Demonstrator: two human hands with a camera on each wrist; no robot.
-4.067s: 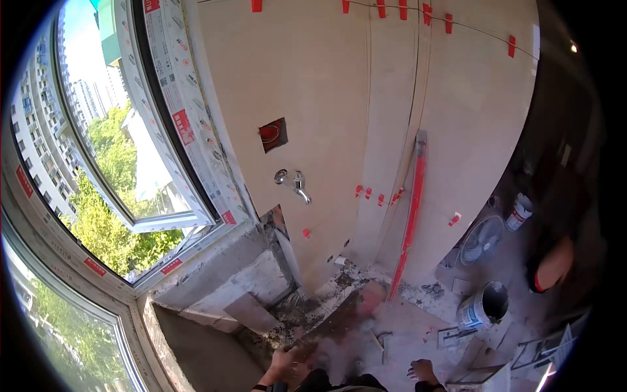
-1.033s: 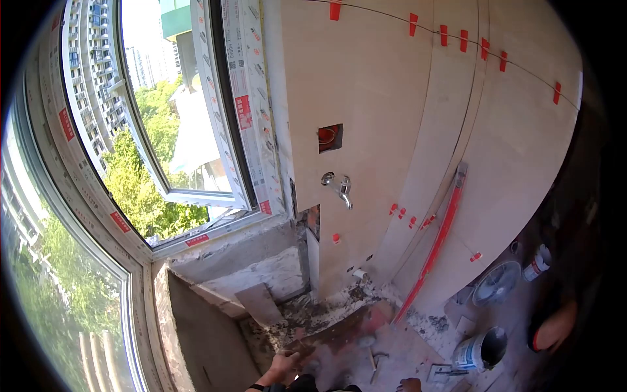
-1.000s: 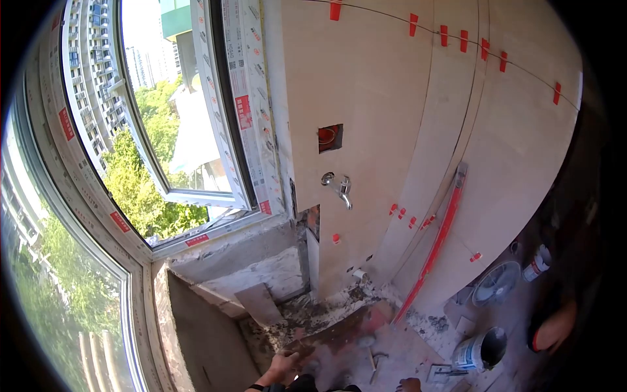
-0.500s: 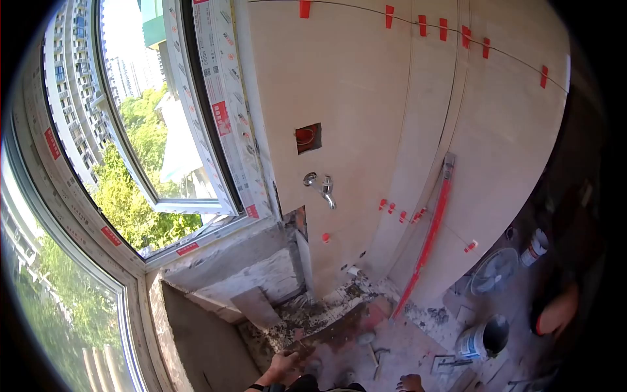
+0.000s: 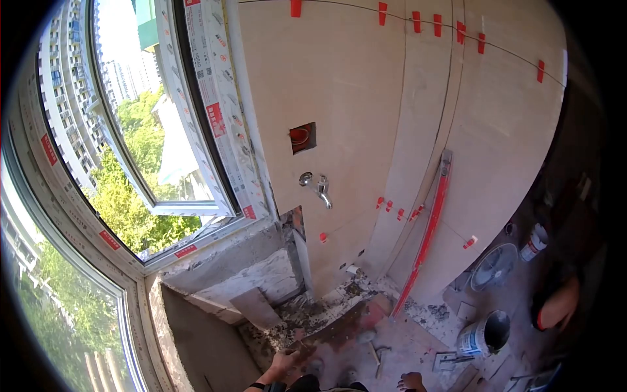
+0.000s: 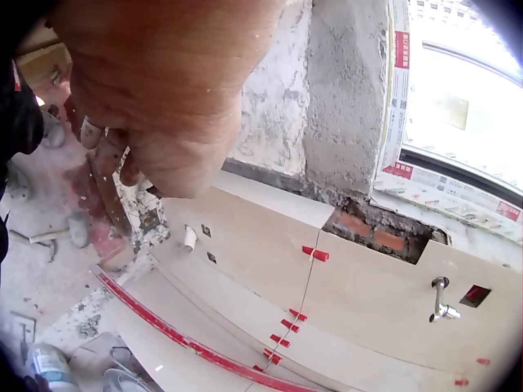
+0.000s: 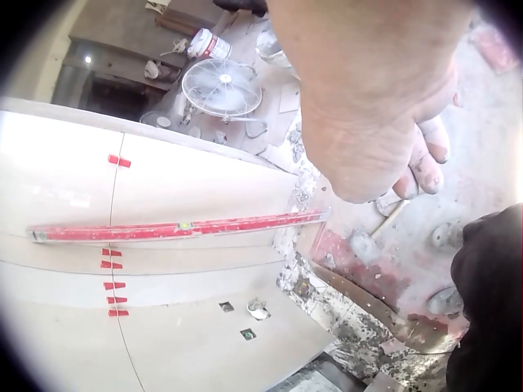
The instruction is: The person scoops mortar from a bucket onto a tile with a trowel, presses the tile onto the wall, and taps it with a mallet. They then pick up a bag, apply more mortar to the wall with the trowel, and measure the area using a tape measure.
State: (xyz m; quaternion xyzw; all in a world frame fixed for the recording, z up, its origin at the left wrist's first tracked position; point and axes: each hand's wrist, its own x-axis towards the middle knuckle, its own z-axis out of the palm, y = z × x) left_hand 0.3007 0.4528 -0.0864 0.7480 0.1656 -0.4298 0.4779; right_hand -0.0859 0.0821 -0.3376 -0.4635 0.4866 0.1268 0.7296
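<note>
Low in the head view, my left hand is at the near left end of a long, reddish-brown board. The left wrist view has the hand with its thumb and a finger bent around the end of the board, partly hiding it. My right hand hangs above the floor with loosely bent fingers and nothing in them; the right wrist view also has this hand free. Between the hands, a hammer and a mallet-like head lie on the dusty floor.
A red level leans on the tiled wall, right of a tap. Farther right are a bucket, a fan and another person's arm. An open window is at left.
The head view has shifted, so the wall and window sit farther left than a second ago. More of my right hand's fingers show. My left hand remains at the board's end.
</note>
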